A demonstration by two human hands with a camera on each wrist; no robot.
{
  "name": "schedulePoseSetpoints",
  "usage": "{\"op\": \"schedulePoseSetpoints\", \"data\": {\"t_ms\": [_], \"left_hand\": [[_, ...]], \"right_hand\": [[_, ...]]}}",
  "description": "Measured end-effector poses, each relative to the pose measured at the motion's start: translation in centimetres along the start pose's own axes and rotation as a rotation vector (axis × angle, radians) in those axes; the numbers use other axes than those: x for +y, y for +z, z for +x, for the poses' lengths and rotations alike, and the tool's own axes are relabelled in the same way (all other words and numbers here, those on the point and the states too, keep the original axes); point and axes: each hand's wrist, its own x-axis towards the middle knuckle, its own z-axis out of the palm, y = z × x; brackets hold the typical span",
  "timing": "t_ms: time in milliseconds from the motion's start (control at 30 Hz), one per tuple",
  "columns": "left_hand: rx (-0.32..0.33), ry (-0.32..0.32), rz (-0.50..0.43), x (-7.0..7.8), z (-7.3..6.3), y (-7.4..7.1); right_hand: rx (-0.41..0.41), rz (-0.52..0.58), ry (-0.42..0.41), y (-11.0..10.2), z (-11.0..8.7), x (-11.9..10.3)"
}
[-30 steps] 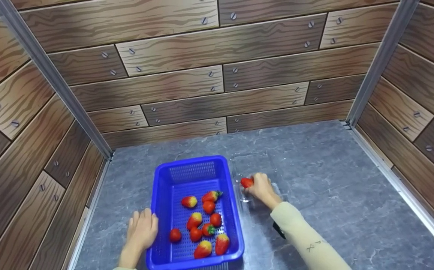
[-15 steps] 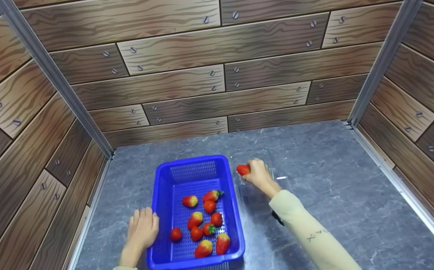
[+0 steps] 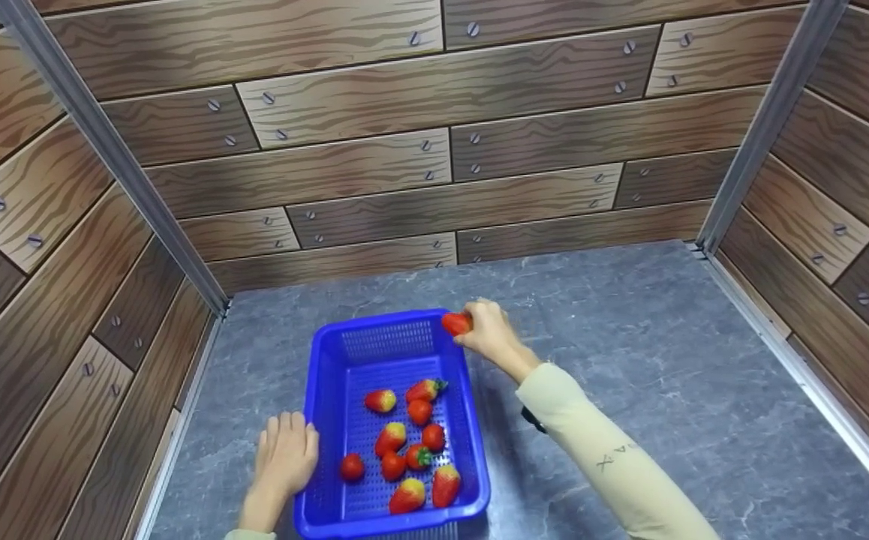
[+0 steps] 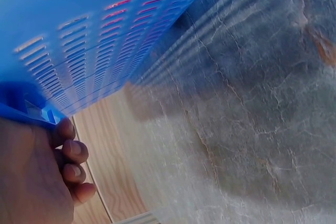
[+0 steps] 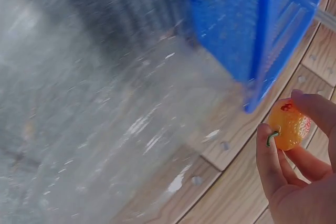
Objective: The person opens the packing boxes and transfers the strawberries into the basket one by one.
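A strawberry (image 3: pixel 457 324), red with a yellow end and a green stem, is pinched between the thumb and fingers of my right hand (image 3: pixel 491 330). This hand is above the far right corner of the blue basket (image 3: pixel 479 480). In the right wrist view, the strawberry (image 5: pixel 289 127) shows its yellow end. My left hand (image 3: pixel 282 454) is at the basket's left rim. The left wrist view shows its fingers (image 4: pixel 74 150) curled at that rim; the thumb is hidden. Inside the basket lie several red-and-yellow strawberries (image 3: pixel 391 440) and small round red tomatoes (image 3: pixel 352 467).
Clear plastic with bright glints (image 5: pixel 152 142) appears in the right wrist view, right of the basket; its outline is hard to make out. A grey marbled tabletop (image 3: pixel 644 375) lies underneath. Wood-patterned walls (image 3: pixel 374 172) close off the back and both sides.
My right hand has lifted the strawberry from over the clear plastic container and moved left and away from me to the basket's far right corner. The left hand has stayed at the rim.
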Motion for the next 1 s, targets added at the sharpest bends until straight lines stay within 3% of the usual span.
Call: {"op": "schedulePoseSetpoints", "data": {"t_ms": [333,600,1000], "left_hand": [[0.024,0.021,0.003,-0.1,0.0,0.3],[0.085,0.045,0.02,-0.2,-0.1,0.1],[0.078,0.043,0.024,-0.1,-0.1,0.3]], "right_hand": [[-0.074,0.029,-0.026,2.2,0.6,-3.5],[-0.121,0.047,-0.058,4.4,0.2,-5.2],[-0.241,0.097,-0.087,8.4,-1.4,-7.9]]}}
